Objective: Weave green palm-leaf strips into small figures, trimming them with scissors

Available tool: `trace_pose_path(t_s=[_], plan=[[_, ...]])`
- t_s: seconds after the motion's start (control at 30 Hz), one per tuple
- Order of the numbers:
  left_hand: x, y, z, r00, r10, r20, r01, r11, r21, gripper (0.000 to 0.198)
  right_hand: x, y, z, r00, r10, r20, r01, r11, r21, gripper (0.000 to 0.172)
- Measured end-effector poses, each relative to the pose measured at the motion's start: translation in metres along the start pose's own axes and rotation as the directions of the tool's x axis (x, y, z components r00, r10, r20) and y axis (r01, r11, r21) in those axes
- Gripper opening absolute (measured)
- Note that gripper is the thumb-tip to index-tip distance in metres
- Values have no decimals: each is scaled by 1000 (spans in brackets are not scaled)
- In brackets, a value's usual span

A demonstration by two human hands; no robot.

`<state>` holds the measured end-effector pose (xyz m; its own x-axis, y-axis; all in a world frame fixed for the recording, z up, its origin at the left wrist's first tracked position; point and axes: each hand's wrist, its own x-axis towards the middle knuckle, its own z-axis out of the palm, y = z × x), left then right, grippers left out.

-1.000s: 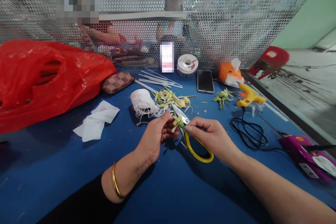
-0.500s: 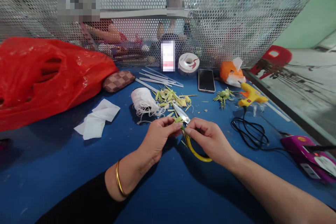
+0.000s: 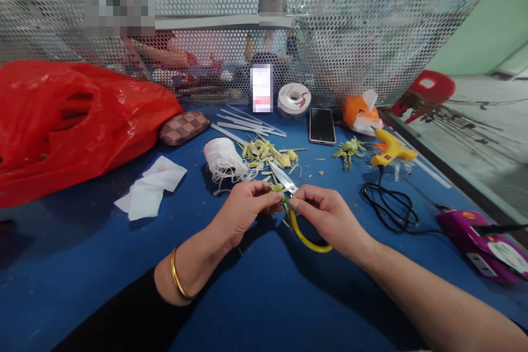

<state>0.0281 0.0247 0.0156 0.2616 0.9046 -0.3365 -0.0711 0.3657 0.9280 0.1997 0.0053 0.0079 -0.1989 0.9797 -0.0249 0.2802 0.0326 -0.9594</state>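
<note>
My left hand (image 3: 242, 213) and my right hand (image 3: 325, 215) meet over the blue table (image 3: 256, 291), fingers pinched together on a small green woven leaf piece (image 3: 279, 189). Just beneath them lie yellow-handled scissors (image 3: 303, 231), the blades (image 3: 281, 177) pointing away from me. Beyond the blades sits a pile of green and yellow leaf scraps (image 3: 268, 153) next to a bundle of white thread (image 3: 225, 160).
A red plastic bag (image 3: 70, 121) fills the left side. White tissues (image 3: 149, 192), a checked pouch (image 3: 183, 127), white strips (image 3: 247, 124), a tape roll (image 3: 293, 100), a phone (image 3: 322, 126), a yellow glue gun (image 3: 390, 151) with black cord (image 3: 390, 209), a purple device (image 3: 482, 242). People sit behind the perforated screen (image 3: 350, 22).
The leaf piece has sunk deeper between my fingertips and both hands have closed in on it. The scissors stay on the table.
</note>
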Motion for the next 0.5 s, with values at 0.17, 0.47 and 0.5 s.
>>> trace_pose_path(t_s=[0.17, 0.47, 0.5], plan=[[0, -2, -3, 1000, -27, 1, 27, 997, -66, 21, 0, 0, -4, 1000, 2, 22, -4, 996, 90, 35], [0, -2, -3, 999, -32, -4, 31, 991, -127, 22, -1, -5, -6, 998, 57, 35, -61, 991, 119, 34], [0, -2, -3, 999, -34, -4, 33, 992, -124, 21, -1, -4, -5, 998, 49, 32, -52, 993, 103, 30]])
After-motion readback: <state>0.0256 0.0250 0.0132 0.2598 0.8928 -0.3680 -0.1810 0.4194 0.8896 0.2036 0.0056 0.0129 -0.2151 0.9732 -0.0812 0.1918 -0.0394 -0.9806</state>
